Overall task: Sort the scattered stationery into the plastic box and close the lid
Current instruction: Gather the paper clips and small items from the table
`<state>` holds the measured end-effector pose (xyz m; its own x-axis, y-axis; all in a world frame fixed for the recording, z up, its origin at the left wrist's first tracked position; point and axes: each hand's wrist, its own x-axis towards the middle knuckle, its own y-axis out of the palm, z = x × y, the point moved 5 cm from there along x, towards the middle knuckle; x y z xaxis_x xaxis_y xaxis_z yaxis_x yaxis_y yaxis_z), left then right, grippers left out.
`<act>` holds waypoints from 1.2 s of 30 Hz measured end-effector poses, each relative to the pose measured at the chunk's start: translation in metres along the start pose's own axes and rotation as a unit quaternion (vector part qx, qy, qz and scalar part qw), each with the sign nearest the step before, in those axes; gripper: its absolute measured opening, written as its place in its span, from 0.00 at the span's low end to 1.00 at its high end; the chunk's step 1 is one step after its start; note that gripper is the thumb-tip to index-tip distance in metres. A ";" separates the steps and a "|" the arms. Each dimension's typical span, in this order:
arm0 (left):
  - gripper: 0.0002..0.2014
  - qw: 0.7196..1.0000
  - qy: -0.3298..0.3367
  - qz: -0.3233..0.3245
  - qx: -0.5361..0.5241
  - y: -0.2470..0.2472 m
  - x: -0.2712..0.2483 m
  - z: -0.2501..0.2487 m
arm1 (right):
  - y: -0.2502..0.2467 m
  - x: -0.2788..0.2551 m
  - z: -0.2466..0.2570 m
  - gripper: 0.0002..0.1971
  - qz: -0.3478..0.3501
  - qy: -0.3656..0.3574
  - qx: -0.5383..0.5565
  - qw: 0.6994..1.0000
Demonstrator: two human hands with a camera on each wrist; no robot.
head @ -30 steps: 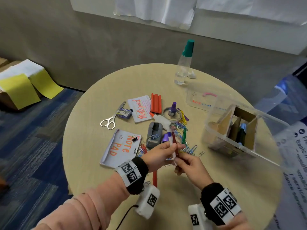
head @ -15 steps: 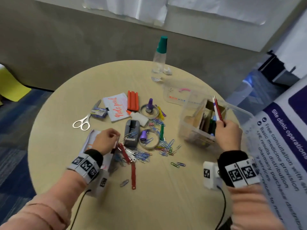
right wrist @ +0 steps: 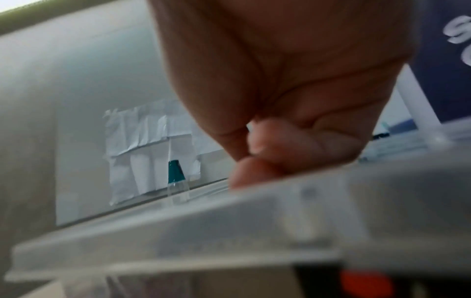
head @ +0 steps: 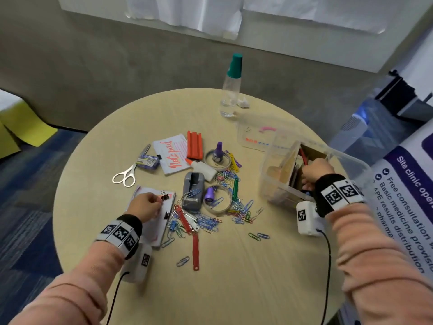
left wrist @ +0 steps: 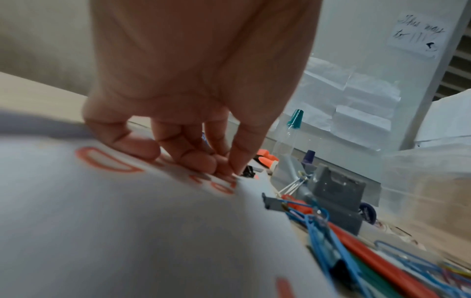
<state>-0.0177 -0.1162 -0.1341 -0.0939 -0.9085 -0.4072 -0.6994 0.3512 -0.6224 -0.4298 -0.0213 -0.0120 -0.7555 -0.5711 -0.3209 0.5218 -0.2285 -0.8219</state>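
Note:
My left hand (head: 157,200) rests on the white note pad (head: 152,221) at the table's left. Its thumb and fingertips pinch a small black binder clip (head: 164,196) there. In the left wrist view the fingertips (left wrist: 230,171) meet right at the binder clip (left wrist: 248,172) on the pad (left wrist: 127,221). My right hand (head: 307,172) is down inside the clear plastic box (head: 271,184) at the right, fingers curled round pens. A red pen (head: 303,156) sticks up beside it. The box rim (right wrist: 229,221) fills the right wrist view, and the hand's (right wrist: 267,157) grip there is blurred.
Scissors (head: 125,175), a second note pad (head: 173,156), orange strips (head: 194,145), a glue bottle (head: 202,168), a grey tape dispenser (head: 192,190) and several paper clips (head: 210,221) lie mid-table. A green-capped bottle (head: 230,90) stands at the back. A clear flat plastic piece (head: 254,134) lies behind the box.
Both hands held pens together in front of me. The right hand carried them right and lowered them into the box. The left hand moved left onto the note pad and took the binder clip.

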 end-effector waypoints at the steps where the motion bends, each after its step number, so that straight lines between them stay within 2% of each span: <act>1: 0.07 1.000 -0.001 0.000 0.001 0.000 0.000 0.001 | 0.002 0.002 -0.005 0.15 0.013 0.016 0.035 0.999; 4: 0.06 1.000 -0.010 -0.003 -0.017 -0.001 0.002 0.005 | 0.006 0.004 -0.018 0.17 0.025 0.037 0.091 0.995; 7: 0.05 1.000 -0.009 -0.005 -0.029 -0.002 0.002 0.006 | 0.009 0.003 -0.025 0.18 0.016 0.010 0.082 0.996; 9: 0.06 0.999 -0.012 0.001 -0.032 -0.001 0.002 0.006 | 0.007 -0.002 -0.022 0.13 0.018 -0.022 0.032 0.999; 12: 0.07 0.999 -0.017 0.017 -0.048 -0.002 0.000 0.005 | 0.005 -0.013 -0.011 0.18 0.059 -0.075 -0.105 0.990; 13: 0.08 0.998 -0.016 0.019 -0.055 -0.002 0.000 0.005 | 0.004 -0.015 -0.008 0.19 0.053 -0.095 -0.145 0.984; 15: 0.07 0.999 -0.011 0.015 -0.047 -0.003 -0.001 0.004 | -0.002 -0.023 0.002 0.18 -0.016 -0.142 -0.151 0.978; 17: 0.06 1.000 0.003 0.013 -0.027 -0.004 -0.003 0.002 | -0.006 -0.045 0.012 0.14 -0.125 -0.214 -0.061 0.967; 18: 0.05 1.000 0.008 0.017 -0.017 -0.004 -0.004 0.001 | -0.004 -0.061 0.017 0.12 -0.171 -0.266 -0.009 0.949; 19: 0.05 1.000 0.012 0.018 -0.007 -0.003 -0.006 0.000 | 0.002 -0.079 0.020 0.10 -0.195 -0.319 0.035 0.927; 21: 0.02 1.000 0.023 0.002 0.015 -0.004 -0.012 -0.003 | 0.027 -0.107 0.019 0.08 -0.169 -0.380 0.076 0.906; 23: 0.03 0.997 0.061 -0.037 0.041 -0.004 -0.021 -0.013 | 0.063 -0.117 0.009 0.08 -0.088 -0.367 0.040 0.925; 25: 0.04 0.987 0.135 -0.056 0.068 0.001 -0.036 -0.029 | 0.100 -0.113 -0.011 0.08 0.008 -0.308 -0.055 0.950; 27: 0.05 0.970 0.224 -0.019 0.095 0.014 -0.053 -0.047 | 0.125 -0.106 -0.035 0.09 0.079 -0.227 -0.127 0.962; 29: 0.04 0.945 0.293 0.024 0.145 0.031 -0.065 -0.060 | 0.134 -0.102 -0.054 0.11 0.105 -0.165 -0.158 0.968; 31: 0.08 0.917 0.329 0.037 0.223 0.047 -0.070 -0.069 | 0.136 -0.099 -0.061 0.14 0.105 -0.141 -0.162 0.971; 33: 0.11 0.891 0.343 0.037 0.295 0.062 -0.069 -0.079 | 0.135 -0.098 -0.063 0.15 0.107 -0.131 -0.151 0.974; 36: 0.15 0.854 0.349 0.053 0.381 0.083 -0.066 -0.092 | 0.138 -0.097 -0.064 0.10 0.109 -0.136 -0.132 0.976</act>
<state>-0.1351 -0.0480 -0.0975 -0.7142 -0.6825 -0.1552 -0.0214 0.2429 -0.9698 -0.3096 0.0528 -0.1241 -0.4863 -0.7793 -0.3952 0.5119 0.1125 -0.8516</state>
